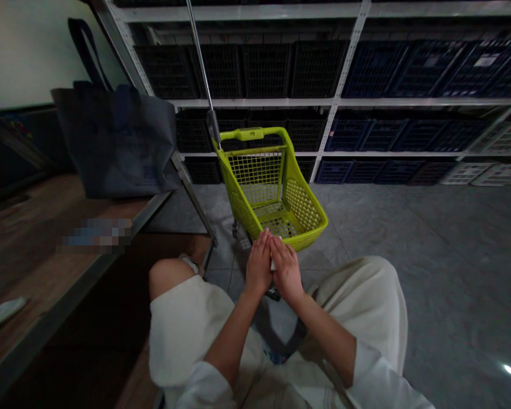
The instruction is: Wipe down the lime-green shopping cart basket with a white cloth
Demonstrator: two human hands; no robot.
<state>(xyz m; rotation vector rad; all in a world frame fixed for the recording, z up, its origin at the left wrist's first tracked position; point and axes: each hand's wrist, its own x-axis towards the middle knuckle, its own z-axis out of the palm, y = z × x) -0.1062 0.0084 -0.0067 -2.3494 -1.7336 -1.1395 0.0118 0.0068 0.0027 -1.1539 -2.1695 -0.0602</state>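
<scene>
A lime-green plastic shopping cart point(306, 213) with lattice sides stands on the floor in front of my knees. At its near rim my left hand point(259, 262) and my right hand point(287, 271) are side by side, inner edges touching. Fingers of both hands are held close together and point away from me, covering part of the rim. Between the hands a bit of a small white piece point(273, 264) shows, perhaps folded tissue or cloth. Most of it is hidden, and whether my fingertips press on the cart cannot be told.
On my left, a dark fabric tote bag point(123, 142) stands on a wooden bench point(46, 196) with a metal edge. A blurred-out patch lies nearer me. A metal pole point(201, 57) rises from the cart's left side. Behind, white shelving point(327, 128) holds black and blue crates point(375, 68).
</scene>
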